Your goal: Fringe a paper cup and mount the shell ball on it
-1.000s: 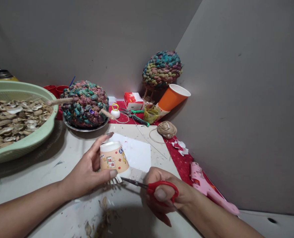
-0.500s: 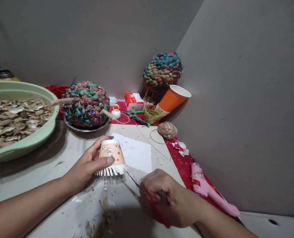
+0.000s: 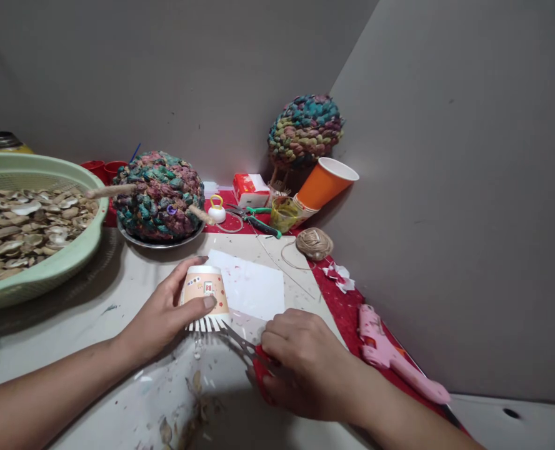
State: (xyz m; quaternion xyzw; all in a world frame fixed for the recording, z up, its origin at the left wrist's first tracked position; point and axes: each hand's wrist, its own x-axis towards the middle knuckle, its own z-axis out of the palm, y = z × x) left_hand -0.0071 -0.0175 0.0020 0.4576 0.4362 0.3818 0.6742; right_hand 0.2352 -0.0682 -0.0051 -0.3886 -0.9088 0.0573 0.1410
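My left hand grips an upside-down paper cup, its thumb across the printed side. The cup is peach with small coloured pictures, and its lower edge is cut into a fringe of narrow white strips. In my right hand are red-handled scissors, with the blades parted and their tips at the right end of the fringe. Part of the handles is hidden by my fingers. A sheet of white paper lies flat behind the cup.
On the left stands a green basket of shells. Beside it, a nutshell-covered ball sits in a metal dish. Further right are pliers, an orange cup, a twine ball and a pink glue gun.
My right hand has brought the scissors left to the cup's fringe, and the blades have opened. The cup has turned slightly in my left hand.
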